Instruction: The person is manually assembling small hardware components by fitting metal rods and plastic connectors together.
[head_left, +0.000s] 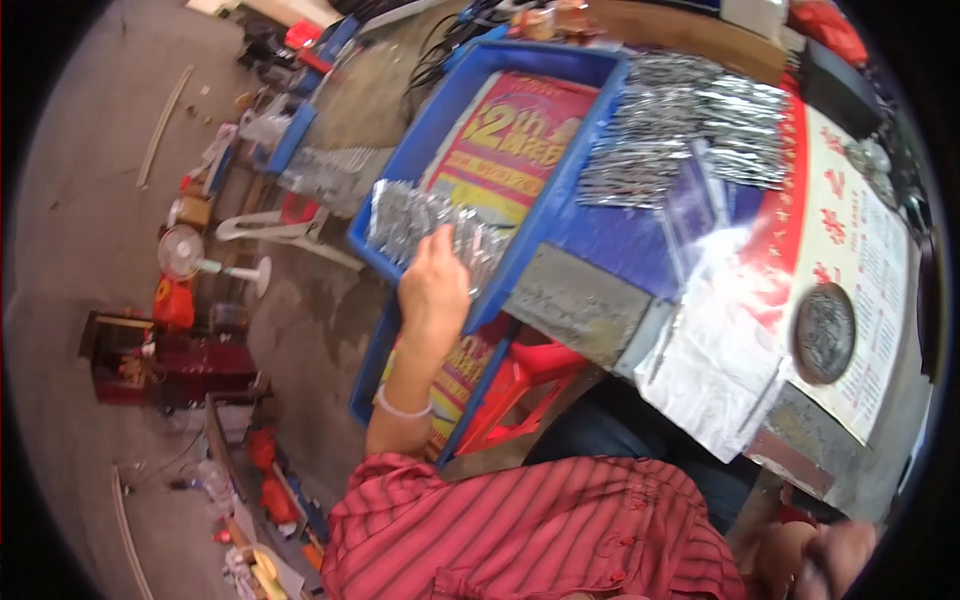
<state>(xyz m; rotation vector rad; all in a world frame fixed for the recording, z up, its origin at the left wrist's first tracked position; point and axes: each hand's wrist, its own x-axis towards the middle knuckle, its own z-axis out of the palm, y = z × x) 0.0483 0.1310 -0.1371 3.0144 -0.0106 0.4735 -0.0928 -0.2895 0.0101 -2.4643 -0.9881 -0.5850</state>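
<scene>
1. The left hand (pixel 432 280) rests on shiny silver packets (pixel 420 220) in the blue tray (pixel 470 90); I cannot tell its fingers' state.
2. They look light, thin and slippery; hold the stack's edges.
3. The right hand (pixel 815 560) is blurry.

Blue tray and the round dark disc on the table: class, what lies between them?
In the head view, between the blue tray and the dark disc lie silvery packets and clear plastic sheets.

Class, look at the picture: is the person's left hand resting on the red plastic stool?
No, the left hand lies on a bundle of silvery packets in the blue tray, above the red stool.
</scene>
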